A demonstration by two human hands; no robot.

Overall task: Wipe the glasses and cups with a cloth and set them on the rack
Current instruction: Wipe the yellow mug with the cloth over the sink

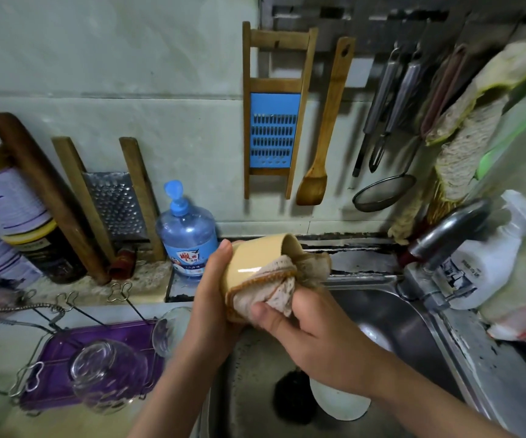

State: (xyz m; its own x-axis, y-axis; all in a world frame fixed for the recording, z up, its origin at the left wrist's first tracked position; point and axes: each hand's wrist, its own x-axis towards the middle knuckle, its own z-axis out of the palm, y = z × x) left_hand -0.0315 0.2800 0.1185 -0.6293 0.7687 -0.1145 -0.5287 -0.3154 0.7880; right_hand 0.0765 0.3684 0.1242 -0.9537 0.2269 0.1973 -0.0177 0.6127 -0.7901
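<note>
Over the sink my left hand (212,298) grips a yellow ceramic cup (252,263), which lies on its side with its mouth turned to the right. My right hand (312,330) holds a beige cloth (274,290) against the cup's side and rim. To the left, a wire rack (34,314) stands on a purple tray (56,393). An upturned clear glass (106,374) sits on the rack. A second clear glass (170,330) stands at the tray's right edge, partly hidden by my left forearm.
A steel sink (413,327) below my hands holds a white dish (337,403) and a dark scrubber (293,396). The tap (445,235) is at the right, with a white spray bottle (489,257) behind it. A blue water bottle (187,235), graters and tins line the back.
</note>
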